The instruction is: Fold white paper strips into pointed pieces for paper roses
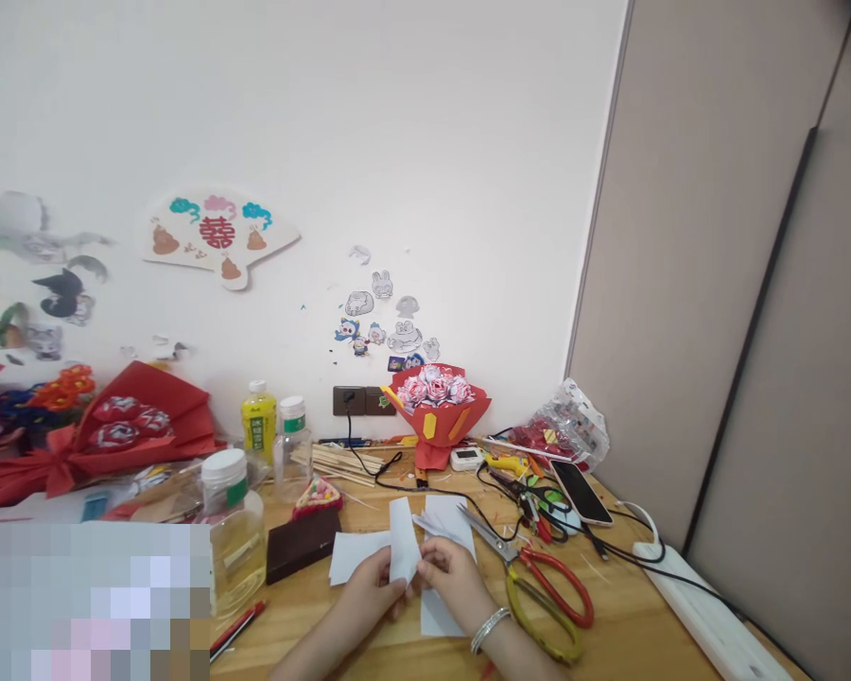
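Between both hands is a white paper strip (pixel 403 544), raised above the wooden table. My left hand (pixel 370 591) pinches its lower left edge with thumb and fingers. My right hand (pixel 454 579), below a silver bracelet, has its fingers closed at the strip's lower right edge. Left of the strip lies a small stack of white paper (pixel 355 551). More white paper pieces (pixel 446 511) lie behind and beneath my right hand. Large scissors (pixel 547 591) with one red and one yellow handle rest to the right, their blades pointing toward the papers.
A dark brown box (pixel 303 546) and a clear jar (pixel 235 549) stand to the left. A red-wrapped bouquet (pixel 436 416) stands against the wall. A phone (pixel 581 492), black cables and a white power strip (pixel 709 610) occupy the right side. A red pen (pixel 237 629) lies front left.
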Tool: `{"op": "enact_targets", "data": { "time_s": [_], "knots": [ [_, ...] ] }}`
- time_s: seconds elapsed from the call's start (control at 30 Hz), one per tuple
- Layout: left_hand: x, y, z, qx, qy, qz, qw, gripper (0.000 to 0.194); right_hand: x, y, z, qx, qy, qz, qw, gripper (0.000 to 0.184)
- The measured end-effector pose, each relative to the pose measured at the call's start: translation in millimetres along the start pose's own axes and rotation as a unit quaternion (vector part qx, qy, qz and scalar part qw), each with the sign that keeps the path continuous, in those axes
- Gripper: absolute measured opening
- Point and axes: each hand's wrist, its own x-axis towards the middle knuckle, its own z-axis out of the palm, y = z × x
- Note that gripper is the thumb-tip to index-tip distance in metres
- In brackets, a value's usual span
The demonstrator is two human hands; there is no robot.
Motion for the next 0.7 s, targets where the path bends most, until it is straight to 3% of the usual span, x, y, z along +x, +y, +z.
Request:
{"op": "enact_targets", "data": {
  "time_s": [0.27, 0.43, 0.53, 0.7],
  "knots": [
    [-0.4, -5.2, -0.1, 0.006, -0.011, 0.001, 1.0, 0.015, -0.3, 1.1, -0.6, 0.009, 0.01, 0.007, 1.0, 0.018],
    [-2.3, -1.3, 1.5, 0.035, -0.005, 0.006, 0.999, 0.014, -3.8, -5.7, 1.2, -0.109, 0.041, -0.025, 0.993, 0.005],
    [-3.0, 1.7, 2.9, 0.048, 0.007, 0.005, 0.999, 0.014, -5.3, -5.8, 2.7, -0.18, 0.058, -0.047, 0.981, 0.007],
    [-5.6, 7.3, 3.9, 0.048, 0.001, 0.004, 0.999, 0.017, -5.7, -4.6, 3.1, -0.165, 0.076, -0.018, 0.983, 0.003]
  ]
}}
